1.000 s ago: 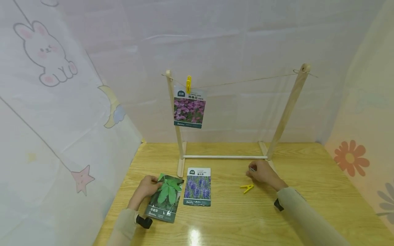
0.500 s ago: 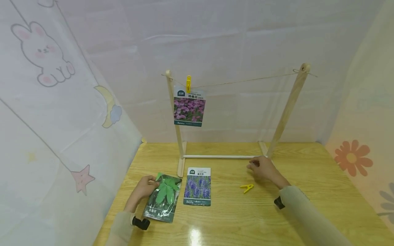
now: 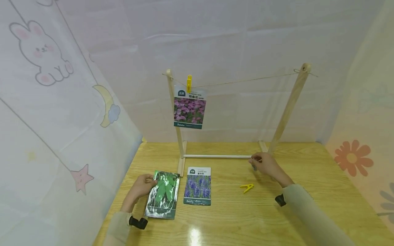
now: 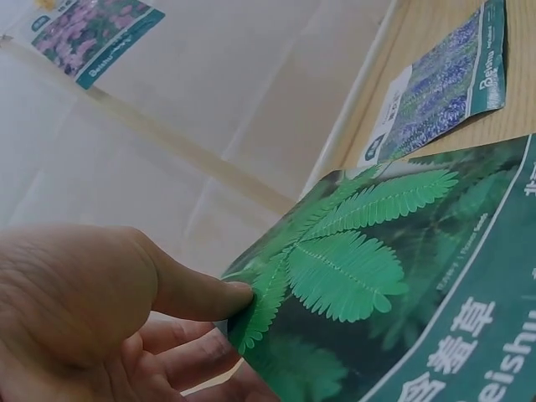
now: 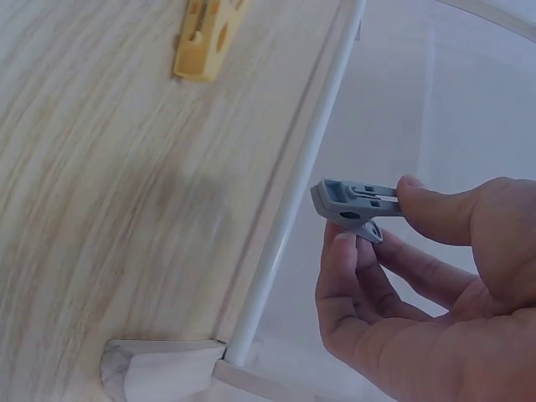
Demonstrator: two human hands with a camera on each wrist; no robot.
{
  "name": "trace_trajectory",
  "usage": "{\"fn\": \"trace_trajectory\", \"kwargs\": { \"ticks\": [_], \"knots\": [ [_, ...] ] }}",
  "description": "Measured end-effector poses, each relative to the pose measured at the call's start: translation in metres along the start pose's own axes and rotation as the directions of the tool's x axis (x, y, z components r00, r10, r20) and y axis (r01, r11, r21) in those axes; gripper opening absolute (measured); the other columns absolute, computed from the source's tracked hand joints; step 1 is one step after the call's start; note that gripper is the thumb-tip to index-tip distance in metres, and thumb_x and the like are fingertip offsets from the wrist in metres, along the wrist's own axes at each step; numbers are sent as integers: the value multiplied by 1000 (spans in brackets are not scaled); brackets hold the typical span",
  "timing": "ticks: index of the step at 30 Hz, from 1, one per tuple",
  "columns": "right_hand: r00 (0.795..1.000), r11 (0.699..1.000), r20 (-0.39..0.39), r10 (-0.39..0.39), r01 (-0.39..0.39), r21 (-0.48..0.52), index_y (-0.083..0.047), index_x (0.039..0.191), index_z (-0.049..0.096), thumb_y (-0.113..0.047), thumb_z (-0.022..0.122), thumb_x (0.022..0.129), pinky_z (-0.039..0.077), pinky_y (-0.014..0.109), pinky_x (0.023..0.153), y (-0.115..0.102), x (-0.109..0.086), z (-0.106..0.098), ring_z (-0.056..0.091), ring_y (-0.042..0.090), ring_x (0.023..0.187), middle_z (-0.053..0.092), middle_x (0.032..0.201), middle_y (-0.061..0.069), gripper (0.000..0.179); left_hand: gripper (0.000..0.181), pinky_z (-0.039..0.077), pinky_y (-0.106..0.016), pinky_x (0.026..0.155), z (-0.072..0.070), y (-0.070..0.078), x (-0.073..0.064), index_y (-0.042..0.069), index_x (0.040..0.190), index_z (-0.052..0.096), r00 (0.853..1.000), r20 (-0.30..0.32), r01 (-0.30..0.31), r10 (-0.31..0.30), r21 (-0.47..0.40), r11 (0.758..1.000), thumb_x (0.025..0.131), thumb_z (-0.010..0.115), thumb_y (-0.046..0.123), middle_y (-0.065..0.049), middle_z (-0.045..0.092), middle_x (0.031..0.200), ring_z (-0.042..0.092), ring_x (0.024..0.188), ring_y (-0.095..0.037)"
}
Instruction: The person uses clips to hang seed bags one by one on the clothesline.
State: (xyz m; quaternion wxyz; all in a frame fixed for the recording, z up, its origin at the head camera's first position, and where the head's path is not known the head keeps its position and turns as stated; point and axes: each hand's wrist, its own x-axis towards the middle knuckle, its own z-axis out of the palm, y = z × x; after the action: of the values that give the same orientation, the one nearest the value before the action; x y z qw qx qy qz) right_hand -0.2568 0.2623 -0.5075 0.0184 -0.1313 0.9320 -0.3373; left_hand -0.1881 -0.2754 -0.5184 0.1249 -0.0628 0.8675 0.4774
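My left hand [image 3: 143, 186] pinches the upper left edge of a green seed packet [image 4: 352, 260] with a fern-like leaf picture, thumb on its front and fingers behind. Between the thumb and fingers of my right hand [image 3: 265, 164] is a grey clothespin [image 5: 356, 201], held near the white crossbar [image 3: 215, 156]. On the table below it lies a yellow clothespin [image 3: 247, 188]. A seed packet with purple spikes of flowers [image 3: 197, 186] lies flat beside the green one. Another packet with pink flowers [image 3: 189, 110] hangs from the string [image 3: 243, 81], clipped by a second yellow clothespin [image 3: 189, 84].
The string runs between two wooden posts, the left post [image 3: 179, 140] and the right post [image 3: 287, 111], whose feet rest on the wooden table [image 3: 227, 218]. Printed cloth walls [image 3: 252, 37] enclose the back and both sides.
My right hand has risen slightly toward the crossbar, and the grey clothespin shows more clearly. My left hand has shifted a little left with the green packet, which is now more upright and shinier.
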Motion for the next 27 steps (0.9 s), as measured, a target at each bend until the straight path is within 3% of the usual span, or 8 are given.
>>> {"fn": "trace_trajectory", "kwargs": {
  "ticks": [12,17,27],
  "knots": [
    [998,999,54,24,-26,32,13,131,65,-17,66,108,63,54,87,-24,-23,-13,72,45,104,72,117,28,37,43,60,-57,95,-10,27,-34,-9,145,51,998,42,56,-57,11,998,110,59,16,-40,57,144,57,134,-55],
    [999,999,41,19,-21,47,12,131,64,-17,66,108,64,55,87,-25,-18,-15,71,48,106,70,118,28,37,47,55,-64,102,-9,29,-29,-8,149,49,999,24,23,-24,19,1000,111,58,18,-41,53,149,52,139,-57],
    [1000,999,29,10,-11,50,12,133,63,-17,65,108,64,54,86,-29,-10,-17,71,48,107,70,122,30,38,45,52,-66,107,-7,29,-21,-5,148,52,1000,1,-30,30,7,1000,111,59,19,-38,51,153,50,142,-56]
  ]
}}
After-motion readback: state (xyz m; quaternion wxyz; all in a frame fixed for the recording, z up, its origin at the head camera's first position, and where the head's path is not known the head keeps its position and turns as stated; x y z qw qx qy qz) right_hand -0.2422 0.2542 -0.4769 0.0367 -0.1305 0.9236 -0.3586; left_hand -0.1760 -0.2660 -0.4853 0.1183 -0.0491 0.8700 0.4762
